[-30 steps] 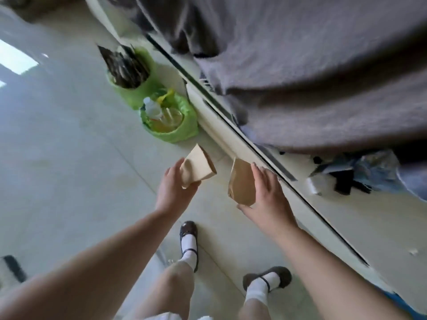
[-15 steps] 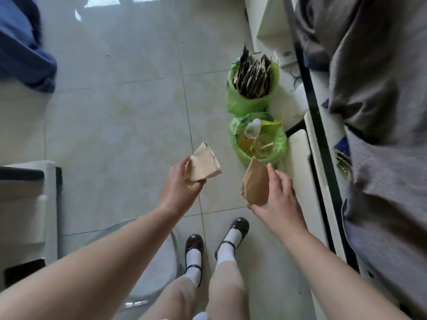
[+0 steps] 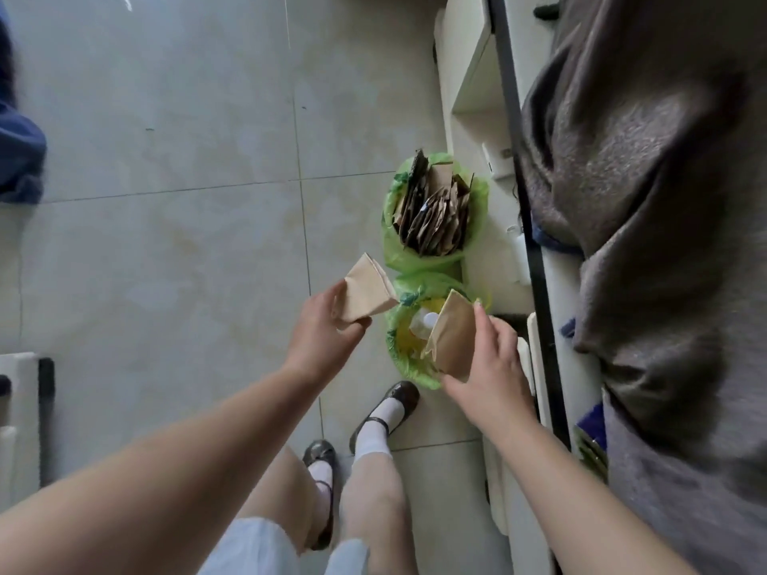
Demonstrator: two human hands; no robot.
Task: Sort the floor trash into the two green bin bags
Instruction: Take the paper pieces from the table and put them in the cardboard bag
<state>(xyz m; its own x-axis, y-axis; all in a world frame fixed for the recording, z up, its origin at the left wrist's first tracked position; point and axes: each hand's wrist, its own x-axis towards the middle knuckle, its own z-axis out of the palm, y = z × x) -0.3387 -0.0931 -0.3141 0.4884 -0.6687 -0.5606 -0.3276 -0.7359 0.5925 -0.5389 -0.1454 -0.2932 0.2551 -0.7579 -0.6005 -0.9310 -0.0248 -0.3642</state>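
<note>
Pale floor tiles (image 3: pixel 166 242) run under two green bags beside a white frame (image 3: pixel 469 97) with grey cloth (image 3: pixel 643 201) at right: the far bag (image 3: pixel 390 246) is packed with upright brown card pieces (image 3: pixel 436 217), the near bag (image 3: pixel 398 350) holds a bottle (image 3: pixel 425 321) and yellow scraps. The left hand (image 3: pixel 323 334) pinches a folded brown paper (image 3: pixel 365 292) just left of the near bag's rim. The right hand (image 3: pixel 489 367) grips a second brown paper (image 3: pixel 452 338) over the near bag's mouth, fingers curled round its edge.
</note>
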